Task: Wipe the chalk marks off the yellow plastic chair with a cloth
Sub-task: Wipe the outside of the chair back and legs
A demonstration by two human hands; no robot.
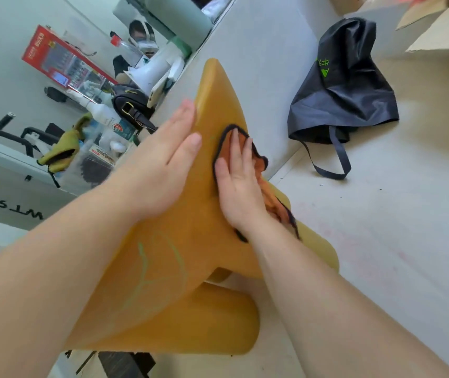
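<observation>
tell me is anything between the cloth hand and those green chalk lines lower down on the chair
Nothing visible. The right hand presses the orange cloth flat on the yellow chair, and bare plastic runs from there to the green chalk marks. The left hand rests beside, off that path.

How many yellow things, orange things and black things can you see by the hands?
Yellow: 1, the yellow chair
Orange: 1, the cloth under the right hand
Black: 1, the bag on the floor
Total: 3
The left hand lies flat on the chair.
</observation>
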